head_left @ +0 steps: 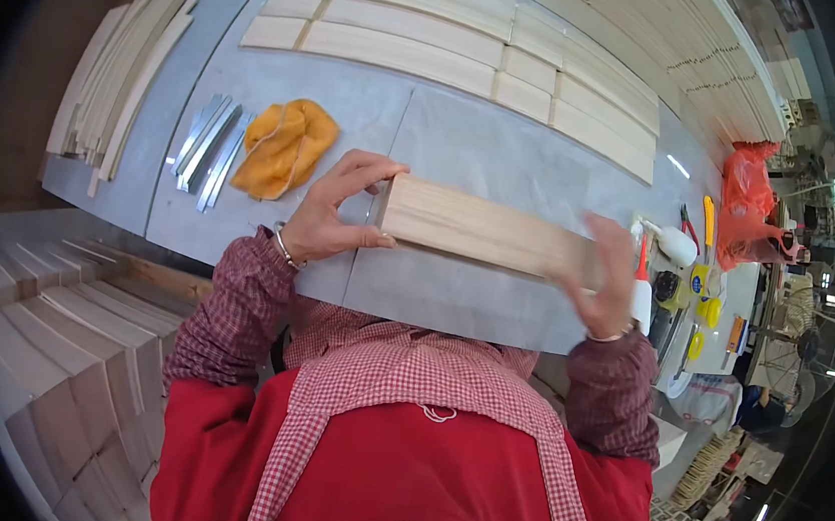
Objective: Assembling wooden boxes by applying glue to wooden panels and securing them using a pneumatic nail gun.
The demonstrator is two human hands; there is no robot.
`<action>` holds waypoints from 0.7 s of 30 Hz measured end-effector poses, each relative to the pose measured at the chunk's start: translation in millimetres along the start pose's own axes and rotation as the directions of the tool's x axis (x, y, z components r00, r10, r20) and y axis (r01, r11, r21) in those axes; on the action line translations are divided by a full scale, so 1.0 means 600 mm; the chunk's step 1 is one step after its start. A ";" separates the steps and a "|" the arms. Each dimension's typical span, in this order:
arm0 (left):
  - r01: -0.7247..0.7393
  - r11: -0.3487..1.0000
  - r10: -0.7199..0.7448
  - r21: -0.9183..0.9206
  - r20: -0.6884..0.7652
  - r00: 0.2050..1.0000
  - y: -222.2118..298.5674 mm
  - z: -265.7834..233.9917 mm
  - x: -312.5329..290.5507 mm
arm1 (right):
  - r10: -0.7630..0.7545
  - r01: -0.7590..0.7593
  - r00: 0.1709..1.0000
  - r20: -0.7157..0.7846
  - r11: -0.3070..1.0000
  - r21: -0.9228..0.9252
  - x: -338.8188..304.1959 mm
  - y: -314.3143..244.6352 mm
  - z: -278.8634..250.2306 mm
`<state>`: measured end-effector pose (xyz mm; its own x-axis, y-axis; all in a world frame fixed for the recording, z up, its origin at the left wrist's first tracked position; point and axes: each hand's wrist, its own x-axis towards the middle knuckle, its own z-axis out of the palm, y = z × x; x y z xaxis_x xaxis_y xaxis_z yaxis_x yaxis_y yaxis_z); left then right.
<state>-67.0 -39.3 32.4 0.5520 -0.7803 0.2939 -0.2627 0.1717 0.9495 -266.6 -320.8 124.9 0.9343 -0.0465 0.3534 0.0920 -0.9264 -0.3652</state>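
A long, pale wooden block [486, 229] lies crosswise in front of me at the near part of the grey table [361, 119]. My left hand [324, 213] grips its left end, thumb on the near side and fingers on the far side. Around the right end is my right hand [608, 284], smeared by motion. Whether its fingers press on the wood cannot be made out. An orange cloth [288, 148] lies crumpled beyond my left hand, with several thin metal strips [209, 148] to its left.
Flat wooden boards [408, 51] lie in rows along the far side. Thin slats [124, 72] are piled at far left. On the right are a white glue bottle [641, 297], a yellow-handled cutter [710, 220] and a red plastic bag [747, 207]. Stacked panels [59, 327] stand lower left.
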 end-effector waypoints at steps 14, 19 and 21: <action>0.023 0.998 -0.020 0.059 -0.056 0.998 0.004 -0.012 -0.009 | 0.908 -0.910 0.365 -0.206 0.300 -0.287 -0.350 0.291 -0.169; 0.005 0.996 -0.001 0.092 -0.040 0.999 -0.002 -0.007 -0.004 | 0.945 -0.939 0.299 -0.134 0.267 -0.216 -0.325 0.285 -0.199; 0.005 0.994 -0.001 0.109 -0.041 0.999 -0.004 -0.007 -0.006 | 0.957 -0.953 0.267 -0.113 0.246 -0.175 -0.313 0.274 -0.209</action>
<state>-65.1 -34.5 29.4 0.5843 -0.7550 0.2976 -0.3445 0.1013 0.9333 -470.3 -511.1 106.9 0.2990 -0.9411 -0.1581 -0.9286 -0.2487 -0.2755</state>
